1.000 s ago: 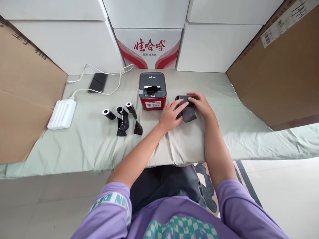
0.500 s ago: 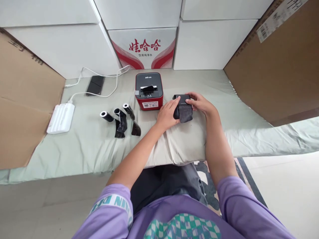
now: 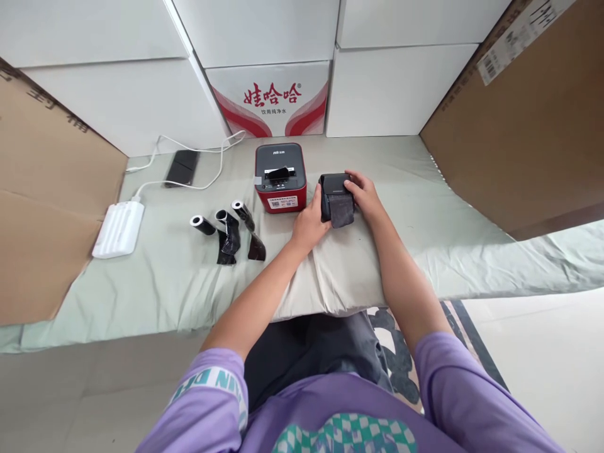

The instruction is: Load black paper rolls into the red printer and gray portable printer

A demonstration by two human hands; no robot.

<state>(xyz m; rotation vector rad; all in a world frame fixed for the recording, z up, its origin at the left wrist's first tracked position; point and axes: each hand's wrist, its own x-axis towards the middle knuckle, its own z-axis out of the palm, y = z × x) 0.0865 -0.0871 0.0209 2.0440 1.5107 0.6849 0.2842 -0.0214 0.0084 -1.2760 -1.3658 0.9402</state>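
White cartons (image 3: pixel 141 100) line the back of a tabletop (image 3: pixel 160 277) spread with pale green cloth. From my remote view, the black device (image 3: pixel 336 182) sits right of center, with a dark strip (image 3: pixel 342 211) hanging over its near side; I cannot tell whether it rests fully on the cloth. The left hand (image 3: pixel 309 223) has a grip curled around its left side, and the right hand (image 3: pixel 365 194) has a grip around its far right corner, thumb on top, so both are closed only to the device's width. To steady it well, I would balance the pressure from both sides, press lightly with that thumb, and leave the strip free of the fingers, since it could crease or tear. Just left of the device stands a red-and-black printer (image 3: pixel 278 202), so I would mind the left knuckles there. Farther left lie three dark rolls (image 3: pixel 202 225), then a phone (image 3: pixel 182 167) and a white power bank (image 3: pixel 117 229) with its cable (image 3: pixel 189 185).
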